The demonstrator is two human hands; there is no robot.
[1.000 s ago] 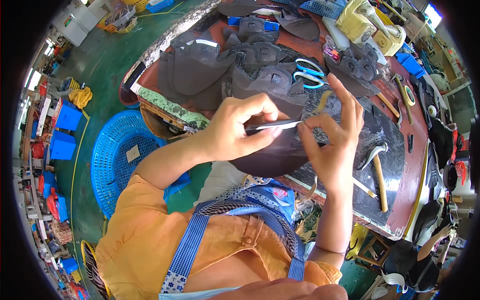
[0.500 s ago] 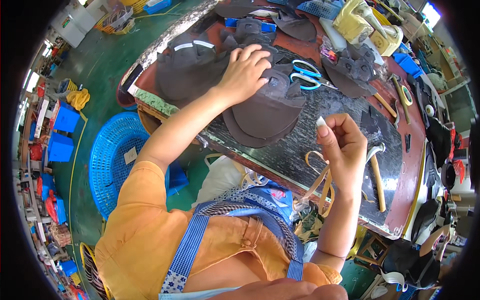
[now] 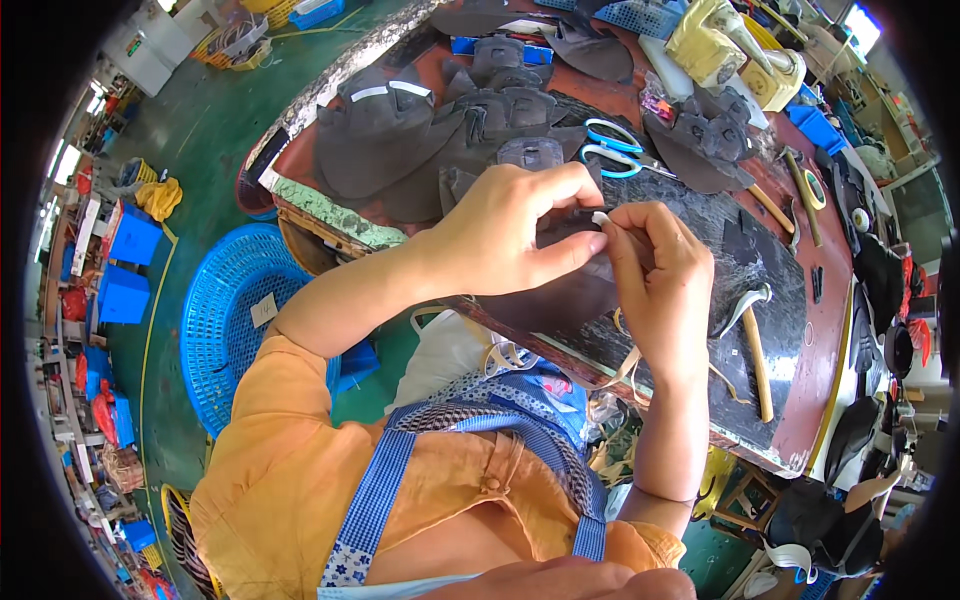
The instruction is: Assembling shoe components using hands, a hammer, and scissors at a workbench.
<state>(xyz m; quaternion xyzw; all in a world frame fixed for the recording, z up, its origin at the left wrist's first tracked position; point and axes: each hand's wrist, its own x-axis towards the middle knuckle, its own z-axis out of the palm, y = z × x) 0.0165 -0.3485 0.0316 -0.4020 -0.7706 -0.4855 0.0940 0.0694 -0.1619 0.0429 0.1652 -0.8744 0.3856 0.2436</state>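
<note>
My left hand is closed on the edge of a dark leather piece, thumb on the near side and fingers beyond. It looks like a flat cut shoe part, and my fingers hide much of it. Close beside it, my right hand pinches a small white strip between thumb and forefinger, against the piece's edge. Behind my left hand lie several more dark leather pieces, two bearing white strips. Blue-and-white scissors rest just past my hands. Light tan strips hang near my right wrist.
A hammer lies on the dark work board at the right. Further dark leather parts and a roll of tape sit beyond. A blue plastic basket stands on the floor at left. Another person is at far right.
My left hand has come off the pile toward me and lifted a dark leather piece by its edge. My right hand has moved up and left, bringing the white strip to it.
</note>
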